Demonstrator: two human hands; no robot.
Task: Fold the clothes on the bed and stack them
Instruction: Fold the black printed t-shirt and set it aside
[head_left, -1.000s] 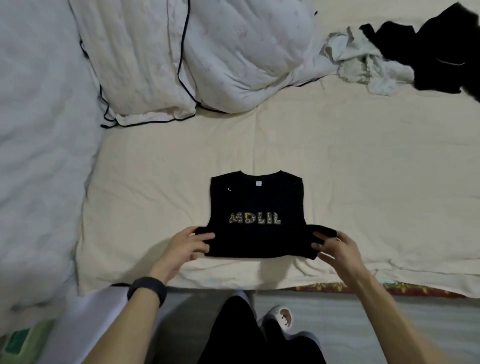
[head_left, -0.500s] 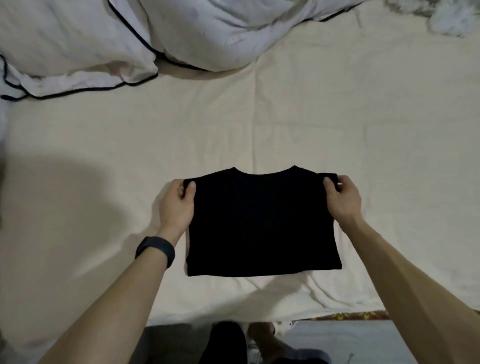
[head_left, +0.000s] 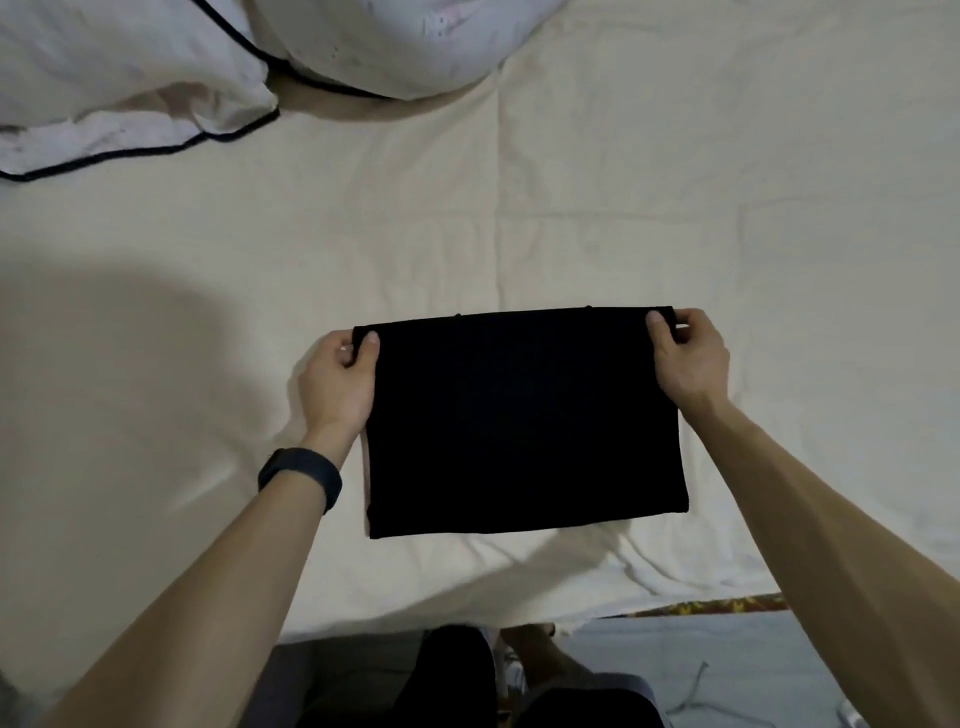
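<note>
A black shirt (head_left: 524, 421) lies folded into a flat rectangle on the cream bed sheet (head_left: 519, 208), near the bed's front edge. Its printed side and collar are hidden. My left hand (head_left: 337, 379) pinches the far left corner of the fold, thumb on top. My right hand (head_left: 688, 358) pinches the far right corner the same way. Both forearms reach in from below; a dark band sits on my left wrist.
A white quilt with dark piping (head_left: 171, 78) is bunched along the top left of the bed. The bed's front edge (head_left: 467, 618) runs below the shirt, with the floor and my legs beyond it.
I lifted the shirt's bottom edge and carried it away from me over the collar, folding it in half. The lettering and neckline are now covered. The view moved closer to the bed.
</note>
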